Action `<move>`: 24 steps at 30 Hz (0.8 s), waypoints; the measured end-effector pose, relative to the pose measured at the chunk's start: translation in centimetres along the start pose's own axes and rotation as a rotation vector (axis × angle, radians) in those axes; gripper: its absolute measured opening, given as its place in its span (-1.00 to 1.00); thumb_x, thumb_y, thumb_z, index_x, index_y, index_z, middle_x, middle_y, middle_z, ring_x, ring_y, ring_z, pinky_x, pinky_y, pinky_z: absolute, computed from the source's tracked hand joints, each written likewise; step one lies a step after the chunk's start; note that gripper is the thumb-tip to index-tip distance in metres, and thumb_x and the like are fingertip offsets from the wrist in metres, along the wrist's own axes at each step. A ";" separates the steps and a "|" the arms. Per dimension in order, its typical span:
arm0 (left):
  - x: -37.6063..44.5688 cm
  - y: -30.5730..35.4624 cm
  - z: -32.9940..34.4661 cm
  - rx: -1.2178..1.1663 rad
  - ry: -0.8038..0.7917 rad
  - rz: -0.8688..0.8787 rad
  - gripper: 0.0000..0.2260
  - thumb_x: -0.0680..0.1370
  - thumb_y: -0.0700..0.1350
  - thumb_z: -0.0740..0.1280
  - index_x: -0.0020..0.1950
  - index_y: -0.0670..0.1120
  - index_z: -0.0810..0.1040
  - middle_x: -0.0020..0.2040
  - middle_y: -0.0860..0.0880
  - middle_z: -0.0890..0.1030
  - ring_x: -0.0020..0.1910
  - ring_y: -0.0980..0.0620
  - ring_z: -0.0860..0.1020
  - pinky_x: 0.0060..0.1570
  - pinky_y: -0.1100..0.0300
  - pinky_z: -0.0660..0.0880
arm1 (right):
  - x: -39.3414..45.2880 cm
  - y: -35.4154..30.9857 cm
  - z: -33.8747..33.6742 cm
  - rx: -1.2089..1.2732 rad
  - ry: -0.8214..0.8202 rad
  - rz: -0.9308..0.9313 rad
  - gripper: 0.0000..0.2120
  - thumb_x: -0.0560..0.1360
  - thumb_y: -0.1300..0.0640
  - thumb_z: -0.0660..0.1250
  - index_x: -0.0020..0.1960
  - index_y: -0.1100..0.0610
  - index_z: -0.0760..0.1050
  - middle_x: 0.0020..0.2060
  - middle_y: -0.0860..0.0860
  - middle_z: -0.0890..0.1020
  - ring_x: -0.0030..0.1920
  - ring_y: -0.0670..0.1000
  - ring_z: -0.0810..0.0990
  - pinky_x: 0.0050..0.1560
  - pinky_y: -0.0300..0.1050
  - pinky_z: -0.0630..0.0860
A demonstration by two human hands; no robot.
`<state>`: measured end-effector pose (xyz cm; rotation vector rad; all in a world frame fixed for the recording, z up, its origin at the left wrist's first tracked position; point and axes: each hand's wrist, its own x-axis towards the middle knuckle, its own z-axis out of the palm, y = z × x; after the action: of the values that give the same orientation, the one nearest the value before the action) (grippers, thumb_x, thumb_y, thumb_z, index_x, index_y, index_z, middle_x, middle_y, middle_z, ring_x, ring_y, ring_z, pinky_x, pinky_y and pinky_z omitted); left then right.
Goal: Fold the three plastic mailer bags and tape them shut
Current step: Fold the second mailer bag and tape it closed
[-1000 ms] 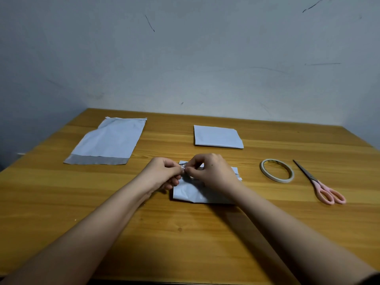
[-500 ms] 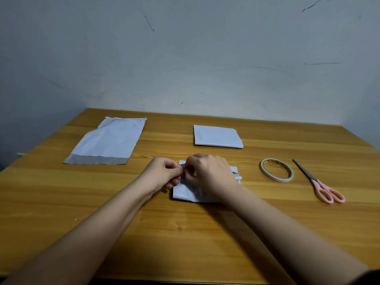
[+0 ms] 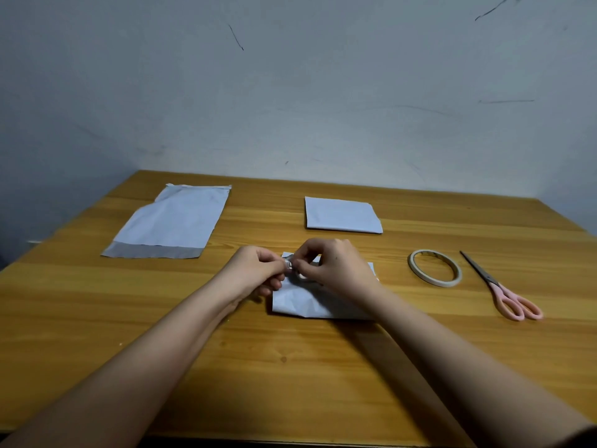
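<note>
Single view, head-mounted, wide-angle. Looks forward and down across a wooden table [image 3: 290, 367] toward a grey-blue wall [image 3: 323, 92] filling the upper third-plus of frame. Slightly high vantage, close in: both forearms enter from the bottom corners and converge just below frame centre, where the left hand [image 3: 255, 271] and right hand [image 3: 336, 265] meet. Table's far edge runs across mid-frame, its left edge angles off toward lower left, near edge just visible at the bottom. Straight lines bow near the borders. No second view, so no overlap to report.
</note>
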<state>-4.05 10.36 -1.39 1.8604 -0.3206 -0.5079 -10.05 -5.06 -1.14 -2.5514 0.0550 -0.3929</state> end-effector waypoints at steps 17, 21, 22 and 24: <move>-0.2 0.2 0.4 0.046 0.026 0.002 -0.88 0.53 -0.22 0.33 -0.19 -0.15 0.60 -0.45 -0.03 0.55 -0.46 0.05 0.45 -0.45 0.25 0.33 | 0.0 -0.6 0.4 -0.230 0.060 -0.091 -0.89 0.45 -0.03 0.31 -0.12 -0.03 0.57 -0.17 -0.06 0.67 -0.14 0.05 0.60 -0.23 -0.08 0.47; 0.0 0.1 0.4 0.027 0.013 0.013 -0.88 0.53 -0.24 0.32 -0.20 -0.13 0.58 -0.39 -0.05 0.56 -0.43 0.07 0.49 -0.46 0.26 0.35 | 0.4 0.1 0.1 0.221 -0.059 0.089 -0.90 0.42 0.17 0.38 -0.25 0.01 0.57 -0.34 -0.08 0.61 -0.29 -0.08 0.57 -0.21 -0.08 0.53; 0.0 0.1 0.3 0.019 0.012 0.011 -0.88 0.53 -0.25 0.31 -0.20 -0.13 0.57 -0.40 -0.04 0.56 -0.43 0.07 0.49 -0.47 0.27 0.35 | 0.4 0.1 0.0 0.289 -0.079 0.121 -0.88 0.43 0.20 0.38 -0.26 0.04 0.56 -0.36 -0.08 0.59 -0.34 -0.11 0.55 -0.26 -0.12 0.52; 0.0 0.2 0.4 0.001 0.006 0.008 -0.89 0.54 -0.26 0.31 -0.18 -0.14 0.57 -0.40 -0.04 0.55 -0.45 0.09 0.49 -0.50 0.29 0.35 | 0.2 -0.1 -0.2 0.387 -0.097 0.170 -0.84 0.46 0.25 0.35 -0.27 0.06 0.54 -0.37 -0.03 0.58 -0.44 -0.18 0.51 -0.39 -0.25 0.46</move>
<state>-4.26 9.99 -1.26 1.8612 -0.3239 -0.4969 -9.88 -5.08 -0.82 -2.1602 0.1435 -0.1907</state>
